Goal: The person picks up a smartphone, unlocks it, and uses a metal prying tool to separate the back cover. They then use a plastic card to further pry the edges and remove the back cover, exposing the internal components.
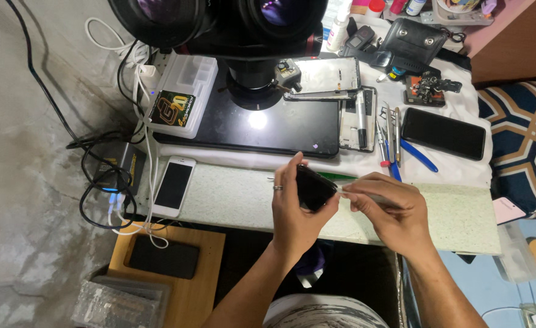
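Phone (312, 187), small, dark and slab-shaped, held up above the pale speckled work mat (231, 197) near the middle of the bench. Long axis tilted, running from upper left, close to the thumb tip, down to lower right; the dark broad face turned up toward the camera. Gripped by the left hand (292, 209), thumb along the upper left edge, fingers curled behind and under the body, a ring on one finger. Met at its lower right end by the right hand (389, 212), fingers pinched narrow around a thin pale tool (345, 191) whose tip touches the phone's edge; exact kind of tool too small to tell.

Around: white phone (174, 185) lying face up at the mat's left edge, long axis nearly upright in the picture. Black pad (268, 130) beyond the mat, under a microscope head (219, 24) at the top. Clear plastic box (180, 94) on the pad's left corner. Opened phone frame (326, 78) and another stripped frame (359, 118) to the right of the microscope post. Screwdrivers and tweezers (392, 143) laid in a row on white cloth, beside a black phone (443, 133) lying face up. Another dark phone (163, 256) on a wooden shelf (207, 273) below the bench.
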